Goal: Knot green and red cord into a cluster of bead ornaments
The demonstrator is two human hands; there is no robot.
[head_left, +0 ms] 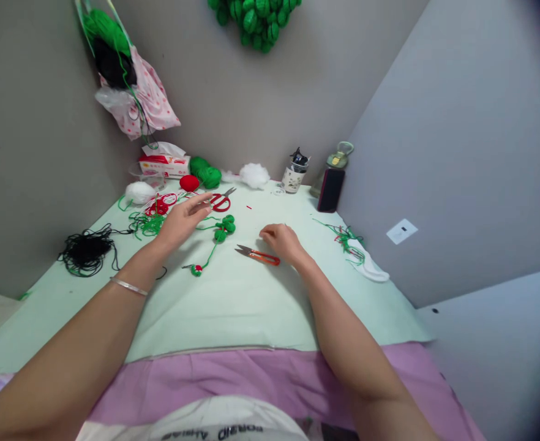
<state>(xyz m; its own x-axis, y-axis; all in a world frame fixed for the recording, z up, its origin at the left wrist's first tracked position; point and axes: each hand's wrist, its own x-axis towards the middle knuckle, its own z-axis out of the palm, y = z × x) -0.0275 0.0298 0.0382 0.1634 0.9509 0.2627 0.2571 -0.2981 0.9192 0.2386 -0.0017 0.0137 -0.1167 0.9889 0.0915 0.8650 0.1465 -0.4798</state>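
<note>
My left hand [181,221] is spread by the scissors [225,197]; my right hand [283,241] is curled by the snips [257,256], holding what, I can't tell. Between them the green balls [225,229] look made, yarn [212,252] still on.

Middle of my worktop [196,327]: the snips [266,258] lie just left of my right hand [285,242], the crocheted piece [228,224] farther left.
Scissors [225,196]: behind the crocheted piece, near my left hand [182,218].
Left side: the loose yarn [86,251].
Right side: the thread scraps [345,237].
Back, from left: tissue box [165,166], yarn skeins [206,173], stuffing [254,176], cup [292,179], then the phone [331,190] before the bottle [338,160].
Wall [233,110]: the bag [155,92] hangs above the tissue box.
</note>
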